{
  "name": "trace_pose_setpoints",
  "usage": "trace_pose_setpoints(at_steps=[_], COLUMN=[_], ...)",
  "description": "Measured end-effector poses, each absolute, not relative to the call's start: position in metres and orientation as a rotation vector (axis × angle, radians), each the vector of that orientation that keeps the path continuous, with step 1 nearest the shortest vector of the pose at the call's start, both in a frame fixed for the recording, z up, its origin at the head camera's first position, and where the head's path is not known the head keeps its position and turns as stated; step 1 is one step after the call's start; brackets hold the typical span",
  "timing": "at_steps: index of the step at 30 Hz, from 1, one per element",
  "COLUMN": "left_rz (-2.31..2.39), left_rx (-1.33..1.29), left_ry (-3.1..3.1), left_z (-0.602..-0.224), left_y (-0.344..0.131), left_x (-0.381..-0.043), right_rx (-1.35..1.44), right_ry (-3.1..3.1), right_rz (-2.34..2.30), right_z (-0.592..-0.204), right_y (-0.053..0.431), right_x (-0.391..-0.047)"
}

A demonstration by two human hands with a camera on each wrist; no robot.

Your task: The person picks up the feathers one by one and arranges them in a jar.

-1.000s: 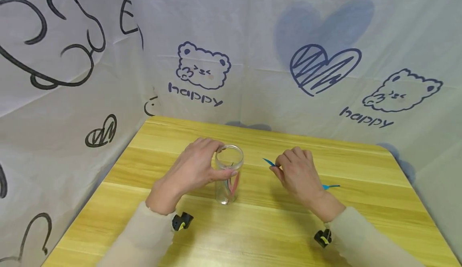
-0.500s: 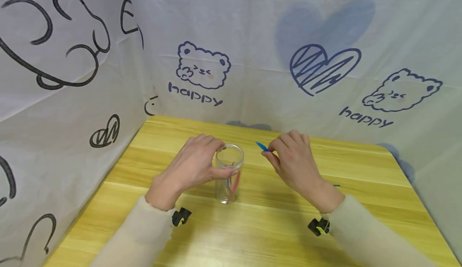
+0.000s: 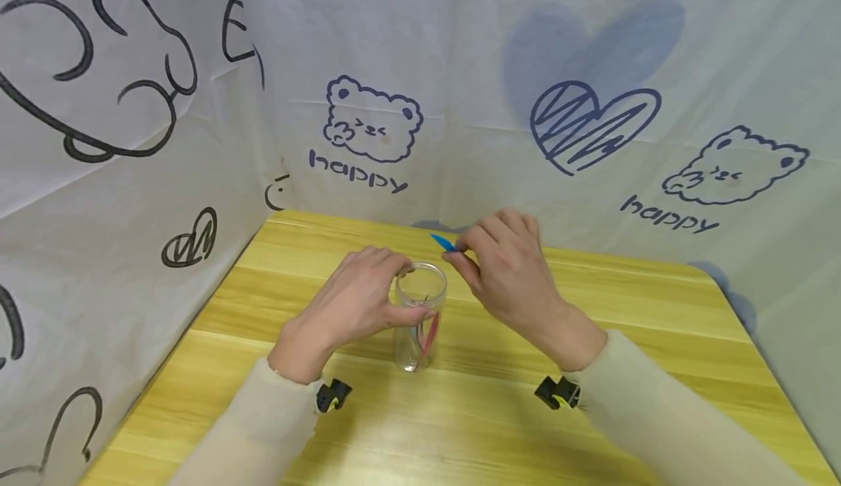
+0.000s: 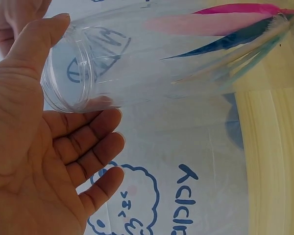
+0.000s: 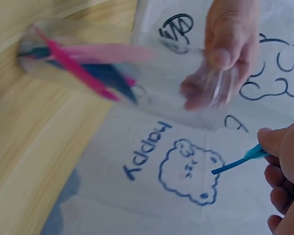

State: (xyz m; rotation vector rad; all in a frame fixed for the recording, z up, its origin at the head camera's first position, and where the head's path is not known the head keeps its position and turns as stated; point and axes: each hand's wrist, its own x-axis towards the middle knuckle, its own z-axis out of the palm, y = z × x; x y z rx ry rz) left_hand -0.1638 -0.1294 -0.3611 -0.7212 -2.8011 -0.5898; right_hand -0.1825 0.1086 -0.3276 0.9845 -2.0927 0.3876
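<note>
A clear plastic jar (image 3: pixel 411 351) stands upright on the table, without a lid. My left hand (image 3: pixel 351 292) grips it near the rim, thumb on the near side; in the left wrist view the other fingers (image 4: pixel 105 142) lie loose beside it. Inside are several thin feathers, a pink feather (image 4: pixel 196 23) and a dark blue feather (image 4: pixel 225 41) among them. To the right of the rim and above it, my right hand (image 3: pixel 509 274) pinches a bright blue feather (image 3: pixel 442 242) between thumb and forefinger. Its stem (image 5: pixel 228 166) shows in the right wrist view.
The wood-grain table (image 3: pixel 460 427) reaches to white cloth walls (image 3: pixel 460 143) at the back and sides, drawn with hearts and bears. A black wrist mount (image 3: pixel 333 396) sits under the left wrist and another wrist mount (image 3: pixel 557 392) under the right.
My right hand has risen and moved left with the blue feather, from the table's right side to near the jar's rim. The left hand has stayed on the jar.
</note>
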Motion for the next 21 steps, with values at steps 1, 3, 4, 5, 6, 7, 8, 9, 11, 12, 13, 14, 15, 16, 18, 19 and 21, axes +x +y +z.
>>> trace_pose_setpoints(at_steps=[1,3,4,5,6,7,8,9,11,12,13,14,15,16,18,19,21], left_rz=[-0.594,-0.597,-0.600,-0.601,-0.602,-0.605,-0.606,-0.611,-0.617,-0.619,-0.622,-0.623,-0.622,-0.621,-0.620,-0.619,-0.615], left_rx=[-0.723,-0.726,-0.726,-0.725,-0.725,-0.725,-0.726,-0.727,-0.728,-0.728,-0.727,-0.725,-0.722,-0.721,-0.720,-0.722,-0.726], left_ry=[-2.799,-2.797,-2.796,-2.796,-2.796,-2.795,-2.794,-2.794,-2.797,-2.800,-2.804,-2.809,-2.814,-2.818,-2.820,-2.817,-2.806], left_z=[-0.361,-0.362,-0.362,-0.362,-0.362,-0.362,-0.362,-0.362,-0.362,-0.362,-0.362,-0.362,-0.362,-0.362,-0.363,-0.363,-0.363], left_y=[-0.129,-0.130,-0.130,-0.130,-0.130,-0.130,-0.131,-0.131,-0.131,-0.131,-0.130,-0.130,-0.130,-0.130,-0.130,-0.131,-0.131], left_x=[-0.164,-0.163,-0.163,-0.163,-0.163,-0.163,-0.164,-0.164,-0.164,-0.164,-0.164,-0.164,-0.164,-0.164,-0.164,-0.163,-0.163], right_rx=[0.988,0.997,1.000,1.001,1.006,1.007,1.007,1.006,1.001,1.000,0.997,0.994,0.993,0.994,1.000,1.003,1.009], right_ry=[-2.090,-2.087,-2.086,-2.084,-2.082,-2.081,-2.082,-2.081,-2.085,-2.090,-2.094,-2.100,-2.106,-2.113,-2.125,-2.131,-2.140], right_rz=[0.398,0.427,0.443,0.462,0.484,0.507,0.534,0.562,0.603,0.615,0.623,0.622,0.616,0.604,0.587,0.579,0.568], right_z=[-0.325,-0.321,-0.319,-0.318,-0.317,-0.316,-0.315,-0.315,-0.316,-0.316,-0.318,-0.319,-0.321,-0.322,-0.326,-0.327,-0.330], right_y=[0.105,0.098,0.095,0.092,0.089,0.086,0.084,0.082,0.078,0.077,0.076,0.075,0.074,0.074,0.073,0.073,0.073], right_x=[-0.182,-0.181,-0.180,-0.180,-0.179,-0.179,-0.179,-0.178,-0.179,-0.179,-0.180,-0.180,-0.180,-0.181,-0.181,-0.181,-0.181])
